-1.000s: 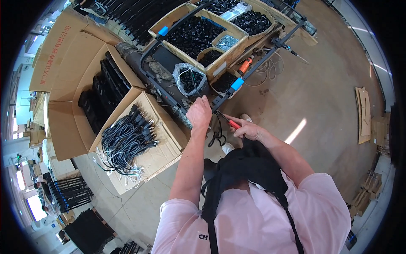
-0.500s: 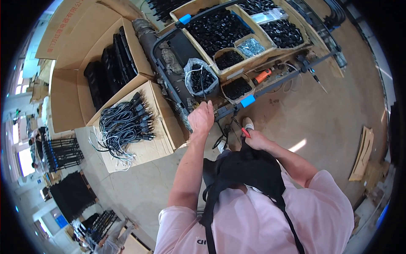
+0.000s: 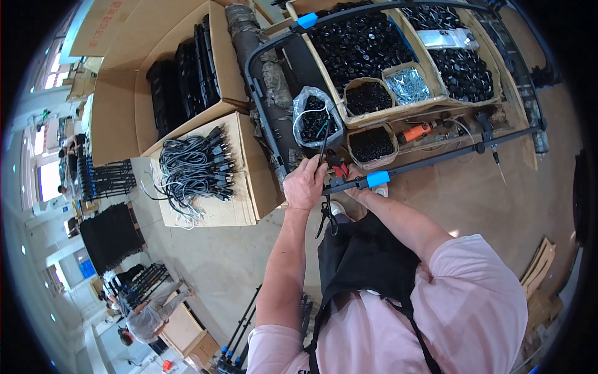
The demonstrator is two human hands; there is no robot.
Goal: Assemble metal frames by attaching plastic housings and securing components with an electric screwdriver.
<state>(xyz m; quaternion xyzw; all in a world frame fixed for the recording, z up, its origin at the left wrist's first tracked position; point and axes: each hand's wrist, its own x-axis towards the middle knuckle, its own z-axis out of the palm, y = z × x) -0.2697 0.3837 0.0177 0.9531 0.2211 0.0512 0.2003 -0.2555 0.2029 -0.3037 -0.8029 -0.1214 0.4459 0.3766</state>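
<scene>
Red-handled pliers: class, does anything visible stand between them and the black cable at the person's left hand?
Nothing visible does: the red-handled pliers are close beside the black cable at the left hand. The dark frame bar crosses the view of the right hand, not that gap.

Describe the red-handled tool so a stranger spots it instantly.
Find the dark frame, then the blue sleeve on its near side. Just left, at the person's right hand, is the red-handled tool. Red grips distinguish it from the orange tool farther right.

Left hand (image 3: pixel 303 186) curled tight; right hand (image 3: pixel 356 193) near, partly hidden.
</scene>
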